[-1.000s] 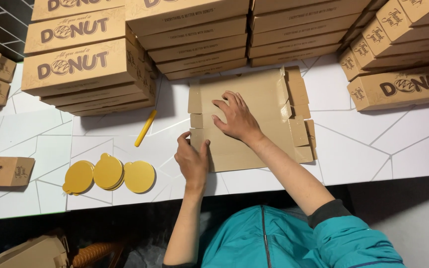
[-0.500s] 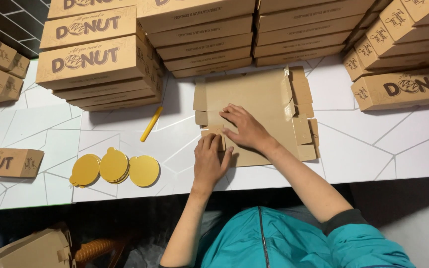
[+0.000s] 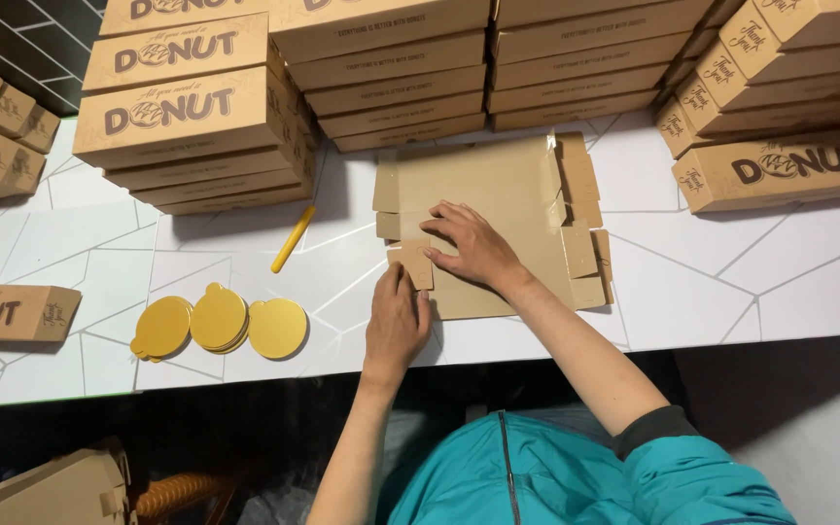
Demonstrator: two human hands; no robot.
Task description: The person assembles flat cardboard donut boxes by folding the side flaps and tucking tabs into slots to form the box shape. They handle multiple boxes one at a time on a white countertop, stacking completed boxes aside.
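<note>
The white tabletop (image 3: 731,292), veined with thin grey lines, carries nearly everything here, and the flat brown cardboard box blank (image 3: 483,190) lying unfolded at its middle is the thing to steer by. Behind the blank, along the far edge, rise stacks of closed brown pastry boxes (image 3: 391,68), shut so that nothing inside them shows; more of the same boxes lean in a heap to the right of the blank (image 3: 780,165), probably set aside as finished work, though I can only judge that. Far to the left of the blank one lone closed box (image 3: 7,311) rests near the table's edge. Left of the blank and nearer the person lie three round gold cake boards (image 3: 221,324), overlapping one another, each with a small tab. Between them and the blank lies a slim yellow stick (image 3: 293,238), slanted. The right hand (image 3: 473,243) lies spread, palm down, on the blank's left part, seemingly pinning it flat. The left hand (image 3: 396,326) sits at the blank's near left corner, fingers curled onto a small side flap (image 3: 415,262), pressing it rather than gripping anything.
</note>
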